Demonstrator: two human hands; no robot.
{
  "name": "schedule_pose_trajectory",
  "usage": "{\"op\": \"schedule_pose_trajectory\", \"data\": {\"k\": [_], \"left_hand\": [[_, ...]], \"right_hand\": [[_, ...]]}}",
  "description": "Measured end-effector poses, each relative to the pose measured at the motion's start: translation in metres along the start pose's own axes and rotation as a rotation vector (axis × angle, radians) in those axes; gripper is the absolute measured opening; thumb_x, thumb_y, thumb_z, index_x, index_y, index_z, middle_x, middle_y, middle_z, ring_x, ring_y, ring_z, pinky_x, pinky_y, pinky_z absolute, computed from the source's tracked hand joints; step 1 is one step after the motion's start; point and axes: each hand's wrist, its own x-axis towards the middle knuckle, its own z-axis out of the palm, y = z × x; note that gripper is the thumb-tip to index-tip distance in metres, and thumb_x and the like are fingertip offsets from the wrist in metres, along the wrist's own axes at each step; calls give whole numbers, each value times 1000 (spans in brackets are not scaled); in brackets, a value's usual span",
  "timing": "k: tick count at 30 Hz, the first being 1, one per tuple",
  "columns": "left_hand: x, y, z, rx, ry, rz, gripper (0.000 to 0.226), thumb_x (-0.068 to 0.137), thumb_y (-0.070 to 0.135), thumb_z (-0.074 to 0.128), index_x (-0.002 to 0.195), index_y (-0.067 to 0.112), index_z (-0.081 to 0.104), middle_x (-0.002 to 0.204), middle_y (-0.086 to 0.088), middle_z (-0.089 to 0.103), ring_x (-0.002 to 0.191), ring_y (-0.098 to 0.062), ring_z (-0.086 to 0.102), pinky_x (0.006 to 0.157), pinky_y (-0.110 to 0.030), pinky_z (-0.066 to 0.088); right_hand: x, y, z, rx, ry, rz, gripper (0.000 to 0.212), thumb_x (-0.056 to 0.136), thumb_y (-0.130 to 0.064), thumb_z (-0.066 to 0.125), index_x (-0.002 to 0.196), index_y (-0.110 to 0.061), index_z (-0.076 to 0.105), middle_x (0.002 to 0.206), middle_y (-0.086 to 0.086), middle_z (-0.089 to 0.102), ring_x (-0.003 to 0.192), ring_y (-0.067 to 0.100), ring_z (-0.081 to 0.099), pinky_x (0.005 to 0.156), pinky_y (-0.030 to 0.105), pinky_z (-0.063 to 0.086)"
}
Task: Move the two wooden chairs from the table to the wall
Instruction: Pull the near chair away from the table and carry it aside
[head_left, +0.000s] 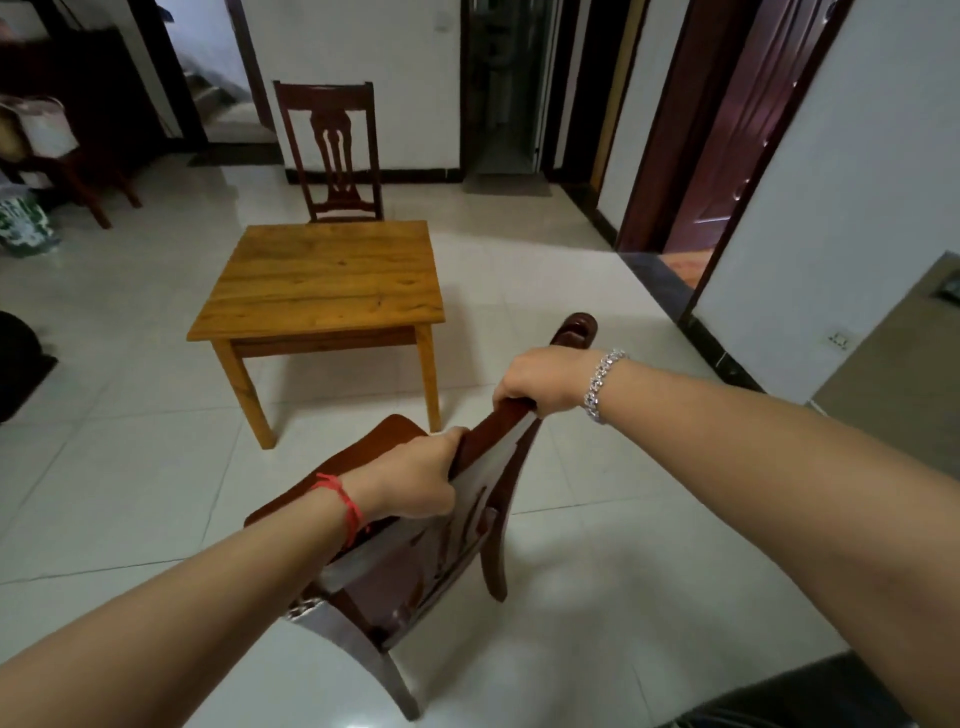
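Observation:
A dark reddish wooden chair (415, 561) is right in front of me, tilted, just off the near right corner of the small yellow wooden table (317, 280). Both hands grip its top rail: my left hand (415, 480) holds the lower end, my right hand (545, 382) the upper end near the rail's curled tip. A second dark wooden chair (332, 150) stands upright at the table's far side, its seat hidden behind the tabletop. A white wall (374, 67) runs behind that chair.
White tiled floor (130, 415) surrounds the table. Doorways open at the back centre (509, 88) and right, with a dark red door (737, 130). Another white wall (831, 208) stands on the right. Furniture and bags (31, 171) crowd the left side.

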Motion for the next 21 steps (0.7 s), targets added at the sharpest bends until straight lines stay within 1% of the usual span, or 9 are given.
{"op": "schedule_pose_trajectory", "data": {"k": [4,7,9,12,14,16,17,19,21], "left_hand": [[37,18,-16,-100,11,-36,54,73,5,60,123,16,40,98,-2,56,88,-18,58,68,-26,53],[55,24,-31,-118,30,-60,55,72,7,62,121,17,40,103,-3,58,91,-17,58,70,-24,51],[64,24,-40,-116,40,-77,54,70,8,63,118,18,40,98,0,58,90,-16,58,68,-22,50],[76,23,-53,-112,59,-101,53,69,9,62,118,19,41,99,0,59,88,-14,60,71,-28,55],[84,27,-59,-116,55,-126,55,70,10,61,120,21,40,100,-1,61,87,-14,61,72,-30,57],[97,35,-65,-101,44,-140,56,72,12,60,122,22,38,99,1,61,86,-13,62,69,-26,57],[105,40,-67,-90,37,-142,55,73,13,60,122,22,37,97,3,60,85,-11,60,66,-22,55],[120,53,-71,-76,17,-153,53,76,16,60,123,22,35,90,10,55,80,-6,57,58,-15,49],[137,67,-72,-69,-3,-178,57,78,17,60,127,22,33,87,15,51,78,-4,54,55,-12,45]], "right_hand": [[13,46,-9,-70,28,-37,40,79,1,55,114,-18,60,106,10,65,98,30,59,72,32,43],[26,72,-19,-107,56,-95,37,78,1,55,109,-18,62,100,8,66,92,28,59,64,28,37],[36,86,-26,-148,76,-147,33,77,-1,55,105,-17,63,95,6,65,87,26,58,62,29,37],[51,108,-32,-178,101,-227,24,77,-4,56,97,-17,62,79,0,57,74,21,50,53,26,32],[59,122,-32,-100,63,-264,18,76,-6,60,91,-16,59,75,-3,54,71,18,48,48,24,27],[64,139,-32,3,-13,-298,26,76,-13,66,101,-17,61,84,-1,62,74,15,50,51,22,31],[64,148,-33,4,-32,-323,32,76,-16,68,107,-19,61,88,-1,65,75,14,51,53,23,33],[65,168,-29,-39,-16,-367,26,76,-18,67,102,-18,62,87,1,66,74,17,52,56,25,34],[64,190,-20,-60,16,-400,19,76,-19,67,94,-15,62,78,0,61,69,18,49,52,25,31]]}}
